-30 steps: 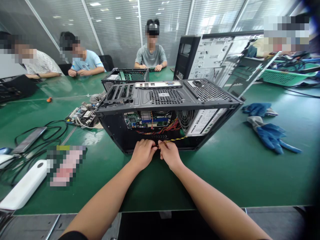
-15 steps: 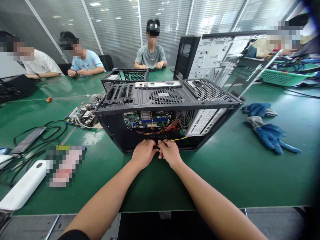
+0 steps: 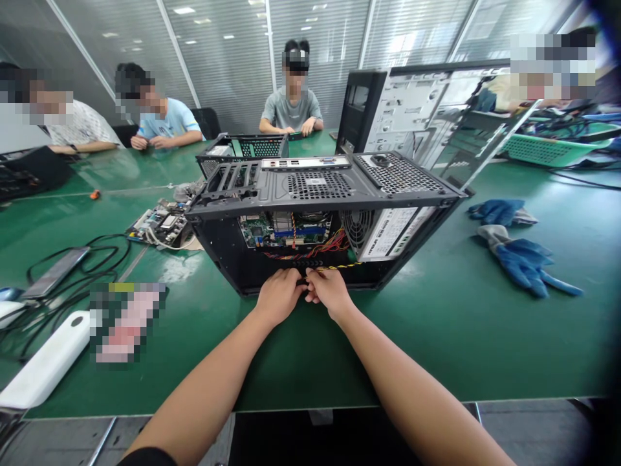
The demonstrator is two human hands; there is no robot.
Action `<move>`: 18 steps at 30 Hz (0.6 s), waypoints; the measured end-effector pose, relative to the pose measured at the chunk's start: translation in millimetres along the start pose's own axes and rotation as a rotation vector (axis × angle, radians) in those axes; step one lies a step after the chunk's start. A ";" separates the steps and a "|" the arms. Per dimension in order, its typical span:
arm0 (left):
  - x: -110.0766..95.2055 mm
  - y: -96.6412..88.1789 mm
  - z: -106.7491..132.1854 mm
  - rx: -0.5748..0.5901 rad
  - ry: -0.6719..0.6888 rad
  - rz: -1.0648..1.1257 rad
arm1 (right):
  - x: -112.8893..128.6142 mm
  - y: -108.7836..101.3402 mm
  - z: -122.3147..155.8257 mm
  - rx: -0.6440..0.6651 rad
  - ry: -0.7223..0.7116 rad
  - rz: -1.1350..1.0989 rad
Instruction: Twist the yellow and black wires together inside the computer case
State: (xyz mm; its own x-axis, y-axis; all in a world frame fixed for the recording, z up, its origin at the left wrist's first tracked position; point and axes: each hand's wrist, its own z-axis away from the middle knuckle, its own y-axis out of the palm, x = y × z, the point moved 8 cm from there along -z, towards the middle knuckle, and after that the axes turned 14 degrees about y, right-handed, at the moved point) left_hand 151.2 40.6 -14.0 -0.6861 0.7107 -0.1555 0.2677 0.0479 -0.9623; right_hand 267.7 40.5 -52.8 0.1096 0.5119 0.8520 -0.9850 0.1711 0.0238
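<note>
A black computer case (image 3: 220, 255) lies before me with its open side towards me. Inside it are a motherboard (image 3: 286, 230), a power supply (image 3: 388, 236) and bundled red and orange wires (image 3: 334, 246). A yellow-and-black twisted cable (image 3: 347, 265) runs from below the power supply to my fingers. My right hand (image 3: 330, 291) is closed on that cable at the case's lower edge. Right beside it, my left hand (image 3: 279, 294) is closed too, its fingertips meeting the right ones. What the left fingertips pinch is hidden.
Blue work gloves (image 3: 521, 259) lie to the right. Left of the case are a loose circuit board (image 3: 162, 223), black cables (image 3: 104, 243) and a long white device (image 3: 46, 359). Another case (image 3: 363, 110) and a green basket (image 3: 548, 152) stand behind. Several people sit around the table.
The fingers of my right hand have shifted slightly at the cable's end. Both hands stay together at the case's lower edge, and the case looks unmoved apart from a slight view shift.
</note>
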 end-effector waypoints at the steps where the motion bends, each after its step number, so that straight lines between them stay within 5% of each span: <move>1: 0.5 0.3 -0.8 -0.003 -0.003 0.001 | 0.2 -0.2 -1.5 -0.003 -0.002 -0.001; 18: 3.4 -2.2 -6.5 -0.029 0.025 0.010 | 4.8 -0.4 -6.0 -0.006 -0.008 0.005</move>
State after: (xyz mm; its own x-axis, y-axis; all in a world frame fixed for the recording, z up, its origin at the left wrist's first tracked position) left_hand 152.7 47.4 -10.9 -0.6664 0.7284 -0.1592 0.2944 0.0608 -0.9537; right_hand 269.4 47.9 -51.9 0.1037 0.5063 0.8561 -0.9846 0.1739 0.0165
